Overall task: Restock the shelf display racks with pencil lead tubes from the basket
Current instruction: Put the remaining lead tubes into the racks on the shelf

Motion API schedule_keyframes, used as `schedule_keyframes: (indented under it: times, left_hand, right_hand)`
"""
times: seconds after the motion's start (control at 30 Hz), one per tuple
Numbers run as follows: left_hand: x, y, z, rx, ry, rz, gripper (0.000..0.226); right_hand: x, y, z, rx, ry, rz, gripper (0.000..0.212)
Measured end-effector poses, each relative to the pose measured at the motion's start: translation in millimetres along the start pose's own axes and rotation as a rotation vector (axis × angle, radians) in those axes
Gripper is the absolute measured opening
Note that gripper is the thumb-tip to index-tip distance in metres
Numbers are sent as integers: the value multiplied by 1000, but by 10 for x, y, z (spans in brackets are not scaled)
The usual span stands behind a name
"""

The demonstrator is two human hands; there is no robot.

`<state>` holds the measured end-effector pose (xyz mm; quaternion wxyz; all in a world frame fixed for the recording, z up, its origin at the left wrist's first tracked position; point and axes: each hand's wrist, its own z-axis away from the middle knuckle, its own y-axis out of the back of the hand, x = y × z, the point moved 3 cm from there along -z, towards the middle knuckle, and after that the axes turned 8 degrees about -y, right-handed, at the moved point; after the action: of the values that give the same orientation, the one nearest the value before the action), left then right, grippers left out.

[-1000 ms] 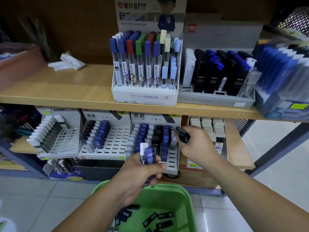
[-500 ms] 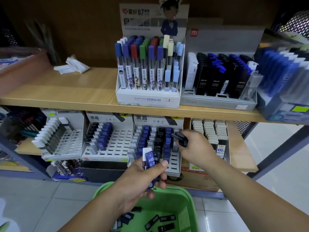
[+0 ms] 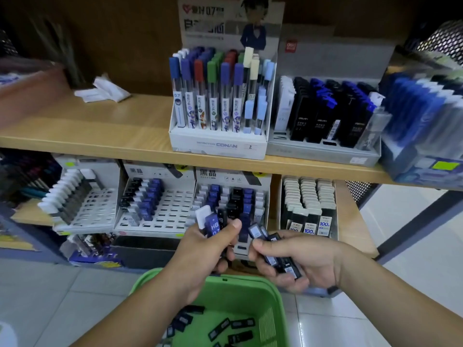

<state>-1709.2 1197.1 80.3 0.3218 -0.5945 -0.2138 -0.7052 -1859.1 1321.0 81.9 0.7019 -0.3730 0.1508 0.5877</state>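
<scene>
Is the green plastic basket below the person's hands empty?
No, several small dark pencil lead tubes lie scattered on the bottom of the green plastic basket.

One head-worn view, facing forward and down, close above left hand (image 3: 200,256) and right hand (image 3: 305,259), shelf (image 3: 100,126) ahead, basket (image 3: 250,286) below

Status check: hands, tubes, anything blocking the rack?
Left hand grips mixed tubes. Right hand grips dark tubes. Rack just ahead, nothing blocking. Basket below holds more.

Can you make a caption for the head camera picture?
Left hand and right hand hold lead tubes near a green basket.
</scene>
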Motion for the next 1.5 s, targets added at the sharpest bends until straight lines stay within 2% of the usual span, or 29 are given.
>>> schedule_keyframes:
  times: [0.1, 0.17, 0.23, 0.3, 0.4, 0.57, 0.67, 0.73, 0.8, 0.83, 0.93, 1.07, 1.17, 1.27, 1.33, 1.4, 1.5]
  left_hand:
    - [1, -26, 10, -57, -68, -40, 26]
    - [-29, -28, 22, -92, -90, -75, 15]
    - [-57, -20, 24, -119, -88, -111, 20]
    - [-67, 0, 12, -138, -70, -135, 28]
    - [-71, 31, 0, -156, -43, -163, 24]
    - [-85, 36, -13, -233, 20, -152, 34]
    - [-83, 41, -13, -219, 66, -122, 26]
    - [-95, 86, -28, -147, 89, -70, 20]
    - [-102, 123, -38, -99, 114, -36, 22]
    - [-102, 132, -35, -94, 123, -34, 23]
    - [-104, 107, 12, -128, 147, -42, 19]
    - [-112, 27, 103, -243, 197, -79, 32]
    - [-51, -6, 145, -311, 171, -62, 22]
    - [-15, 0, 192, -374, 160, -80, 11]
    - [-2, 13, 226, -403, 151, -90, 9]
    - [19, 20, 256, -422, 138, -93, 12]
    - [36, 37, 283, -428, 143, -140, 23]
  right_hand:
    - [52, -20, -57, -13, -63, 73, 41]
    - [36, -92, -81, -69, -62, 138, 27]
    - [31, -133, -104, -83, -63, 123, 17]
    - [46, -113, -132, -31, -77, 38, 20]
    - [66, -79, -180, 16, -78, -63, 31]
    - [68, -128, -168, -42, -63, -63, 26]
    - [63, -154, -124, -8, -62, -25, 28]
    - [47, -135, -109, 1, -13, -81, 19]
    - [39, -67, -109, 29, 42, -179, 38]
    - [32, -23, -115, 52, 70, -213, 39]
    - [-4, -18, -124, 96, 96, -281, 22]
    - [3, -27, -125, 262, 136, -193, 29]
    - [-69, -31, -109, 378, 280, -119, 38]
    - [-136, -111, -111, 375, 397, -34, 45]
    - [-148, -179, -114, 374, 436, 30, 39]
    - [-158, -255, -121, 377, 458, 71, 34]
    - [-184, -330, -167, 337, 500, 58, 38]
